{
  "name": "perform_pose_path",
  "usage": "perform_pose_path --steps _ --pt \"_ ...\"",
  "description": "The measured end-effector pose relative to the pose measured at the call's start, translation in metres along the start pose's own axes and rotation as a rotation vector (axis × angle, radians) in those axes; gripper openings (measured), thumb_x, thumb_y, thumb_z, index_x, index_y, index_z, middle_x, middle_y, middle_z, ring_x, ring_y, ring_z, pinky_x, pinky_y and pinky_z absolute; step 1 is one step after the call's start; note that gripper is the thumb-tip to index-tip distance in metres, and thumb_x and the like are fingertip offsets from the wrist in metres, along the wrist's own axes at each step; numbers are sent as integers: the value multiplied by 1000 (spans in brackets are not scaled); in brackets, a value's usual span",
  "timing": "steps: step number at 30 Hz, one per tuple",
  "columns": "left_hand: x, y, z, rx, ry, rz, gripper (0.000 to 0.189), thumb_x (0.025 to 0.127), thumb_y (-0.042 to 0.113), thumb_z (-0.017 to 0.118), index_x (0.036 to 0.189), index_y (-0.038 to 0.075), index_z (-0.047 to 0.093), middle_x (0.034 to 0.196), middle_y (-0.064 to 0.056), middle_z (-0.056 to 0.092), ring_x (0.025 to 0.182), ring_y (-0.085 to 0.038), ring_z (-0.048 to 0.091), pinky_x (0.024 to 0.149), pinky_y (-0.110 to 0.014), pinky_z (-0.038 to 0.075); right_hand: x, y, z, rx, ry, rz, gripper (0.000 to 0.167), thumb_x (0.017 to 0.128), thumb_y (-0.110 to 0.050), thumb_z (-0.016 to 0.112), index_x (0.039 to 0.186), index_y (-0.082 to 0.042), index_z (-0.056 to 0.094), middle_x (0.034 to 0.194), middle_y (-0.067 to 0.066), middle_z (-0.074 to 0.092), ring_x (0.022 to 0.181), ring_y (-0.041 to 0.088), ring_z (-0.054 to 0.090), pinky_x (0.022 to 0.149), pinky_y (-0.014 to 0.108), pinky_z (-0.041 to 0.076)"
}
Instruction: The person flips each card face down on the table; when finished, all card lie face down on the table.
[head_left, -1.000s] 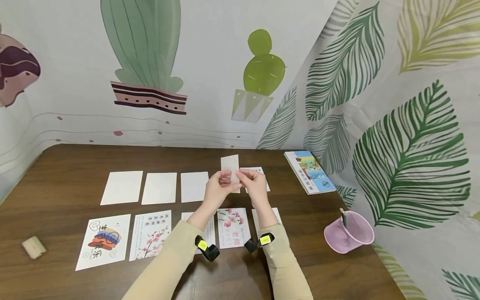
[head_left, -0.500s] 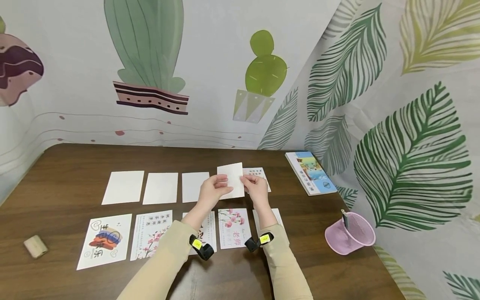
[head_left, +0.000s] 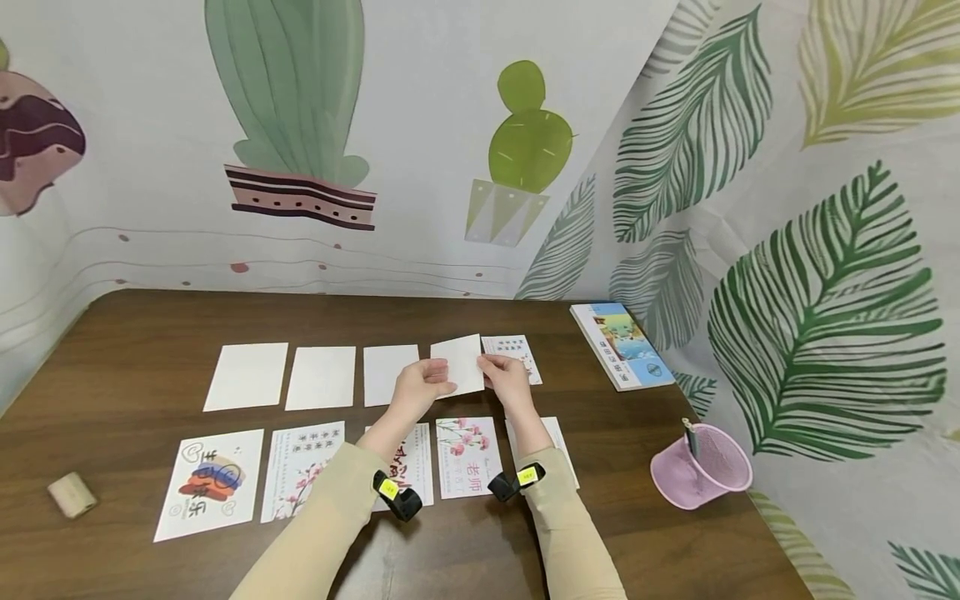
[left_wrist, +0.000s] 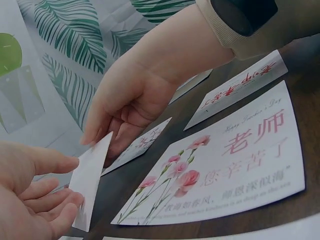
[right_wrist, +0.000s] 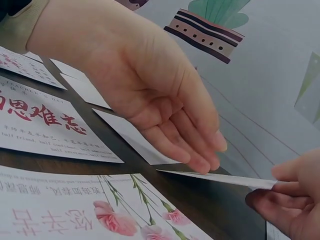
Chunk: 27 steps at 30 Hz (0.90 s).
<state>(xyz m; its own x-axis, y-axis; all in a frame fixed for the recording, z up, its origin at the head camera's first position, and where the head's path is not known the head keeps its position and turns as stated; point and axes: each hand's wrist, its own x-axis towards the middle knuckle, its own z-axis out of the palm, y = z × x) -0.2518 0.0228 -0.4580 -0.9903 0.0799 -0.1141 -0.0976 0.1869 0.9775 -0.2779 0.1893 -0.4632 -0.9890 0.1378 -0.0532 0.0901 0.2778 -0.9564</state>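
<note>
My right hand (head_left: 510,383) pinches the right edge of a white card (head_left: 467,362) between thumb and fingers. The card is tilted just over the table, its blank face up and its underside hidden. At the card's left side is my left hand (head_left: 416,390); in the right wrist view its fingertips (right_wrist: 200,167) lie at the card's upper face without curling round it. A printed card (head_left: 517,343) lies behind my right hand. Nearer me are a carnation card (head_left: 468,467) and a card with red lettering (head_left: 420,471), partly covered by my left forearm.
Three blank white cards (head_left: 245,377) line the back row at left. A colourful card (head_left: 210,483) and a blossom card (head_left: 300,475) lie in front of them. An eraser-like block (head_left: 72,495) is far left. A booklet (head_left: 622,346) and pink mesh pen cup (head_left: 697,475) stand right.
The white card has turned from nearly edge-on to showing its blank face and has come down toward the table. My left fingers no longer wrap its edge as before.
</note>
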Motion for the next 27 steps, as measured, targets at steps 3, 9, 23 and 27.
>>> perform_pose_path --steps 3,9,23,27 --pt "1 -2 0 4 -7 -6 48 85 4 72 131 -3 58 127 -21 63 117 -34 61 98 -43 51 0 1 1 -40 -27 14 34 96 -16 60 121 7 65 124 24 65 109 29 65 89 39 56" --pt "1 -4 1 7 -18 -19 49 85 4 71 131 -4 57 127 -22 63 116 -34 61 99 -42 51 1 1 0 -55 -40 21 34 94 -12 59 122 8 64 126 24 63 115 34 63 93 40 55" --pt "3 -7 3 7 -30 -31 49 84 -1 68 131 -4 56 130 -22 61 118 -33 60 99 -40 51 -1 2 -5 -90 -45 40 33 94 -11 59 122 6 64 127 23 63 112 33 65 93 37 55" --pt "3 -7 3 7 -35 -37 49 84 -1 68 131 -4 56 130 -22 60 119 -34 60 100 -41 50 -2 1 -6 -93 -44 43 33 94 -12 60 122 6 65 124 24 64 108 32 67 92 35 55"
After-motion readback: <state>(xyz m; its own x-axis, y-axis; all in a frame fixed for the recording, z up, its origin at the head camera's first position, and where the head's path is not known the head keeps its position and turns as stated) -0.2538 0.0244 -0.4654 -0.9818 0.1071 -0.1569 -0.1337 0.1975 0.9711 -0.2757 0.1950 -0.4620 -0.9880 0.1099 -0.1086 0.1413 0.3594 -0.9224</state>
